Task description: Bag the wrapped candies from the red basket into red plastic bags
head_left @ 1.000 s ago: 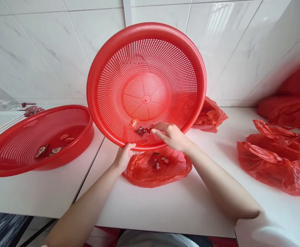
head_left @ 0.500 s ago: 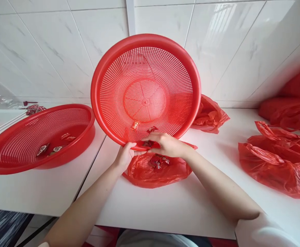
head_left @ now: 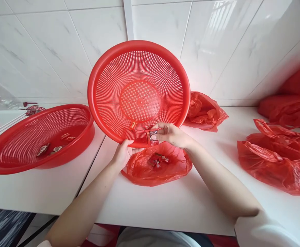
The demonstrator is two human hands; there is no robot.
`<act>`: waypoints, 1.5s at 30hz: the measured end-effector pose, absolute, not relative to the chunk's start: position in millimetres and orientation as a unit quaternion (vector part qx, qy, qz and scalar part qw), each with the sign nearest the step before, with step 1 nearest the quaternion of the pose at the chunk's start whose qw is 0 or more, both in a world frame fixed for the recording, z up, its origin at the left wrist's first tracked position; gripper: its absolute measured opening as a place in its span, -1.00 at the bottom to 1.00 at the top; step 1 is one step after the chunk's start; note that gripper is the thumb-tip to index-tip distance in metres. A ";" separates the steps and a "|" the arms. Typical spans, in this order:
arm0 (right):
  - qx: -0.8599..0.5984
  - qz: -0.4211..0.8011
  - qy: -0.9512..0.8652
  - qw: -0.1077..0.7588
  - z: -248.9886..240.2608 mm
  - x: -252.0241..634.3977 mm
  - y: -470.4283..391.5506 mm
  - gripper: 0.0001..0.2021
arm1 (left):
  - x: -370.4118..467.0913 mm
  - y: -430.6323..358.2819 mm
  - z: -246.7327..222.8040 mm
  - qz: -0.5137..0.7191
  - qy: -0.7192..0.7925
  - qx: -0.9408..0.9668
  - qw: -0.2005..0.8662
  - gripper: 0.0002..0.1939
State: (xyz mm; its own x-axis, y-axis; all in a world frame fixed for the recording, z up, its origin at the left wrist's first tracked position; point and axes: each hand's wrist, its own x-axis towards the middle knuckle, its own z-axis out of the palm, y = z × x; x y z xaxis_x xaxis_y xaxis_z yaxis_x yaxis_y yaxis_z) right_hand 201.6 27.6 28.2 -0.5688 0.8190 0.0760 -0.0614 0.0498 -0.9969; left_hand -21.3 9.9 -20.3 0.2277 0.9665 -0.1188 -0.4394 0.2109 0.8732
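Wrapped candy (head_left: 150, 136) pinched by right hand (head_left: 170, 134) at lower rim of tilted perforated plastic basket (head_left: 139, 46), near five o'clock; open plastic bag (head_left: 139, 173) at candy's six o'clock. Left hand (head_left: 122, 154) grasping rim near seven; steady tilt, light pinch advisable.

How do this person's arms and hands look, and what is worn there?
The left hand and right hand are bare, no gloves or rings visible. A pale sleeve ends near the right elbow; only a sliver of left sleeve shows.
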 end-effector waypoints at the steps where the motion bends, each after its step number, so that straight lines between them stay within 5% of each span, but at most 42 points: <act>1: -0.289 0.609 -0.647 0.358 29.1 200.8 26.9 -0.62 | -21.1 9.5 -20.0 0.510 0.360 0.371 0.687 -0.68; 12: -0.392 0.327 -0.779 0.363 27.8 199.9 29.0 -0.56 | -18.4 3.1 -20.1 0.498 0.365 0.397 0.679 -0.60; 17: -0.430 0.140 -0.859 0.240 7.8 199.6 34.7 -0.36 | -14.4 -0.3 -20.3 0.503 0.367 0.410 0.666 -0.57; 21: -0.358 0.212 -0.892 0.178 7.2 200.9 34.0 -0.41 | -15.1 2.1 -21.2 0.510 0.405 0.415 0.635 -0.60; 25: -0.336 0.323 -0.847 0.257 16.8 201.7 32.5 -0.71 | -18.9 6.4 -22.9 0.523 0.396 0.420 0.627 -0.62; 31: -0.298 0.534 -0.724 0.319 24.7 204.1 33.7 -0.72 | -22.4 6.7 -21.7 0.520 0.365 0.426 0.644 -0.62; 45: -0.340 0.485 -0.760 0.268 30.1 209.7 30.7 -0.57 | -20.6 4.9 -17.3 0.496 0.379 0.418 0.660 -0.71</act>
State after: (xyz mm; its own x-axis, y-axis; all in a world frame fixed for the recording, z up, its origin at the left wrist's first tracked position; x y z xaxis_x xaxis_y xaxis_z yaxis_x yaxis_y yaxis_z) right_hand 209.7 30.7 30.1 -0.6252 0.7767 0.0764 0.2577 0.2978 -0.9192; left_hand -20.6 4.9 -17.3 0.2203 0.9717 -0.0857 -0.3383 0.1585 0.9276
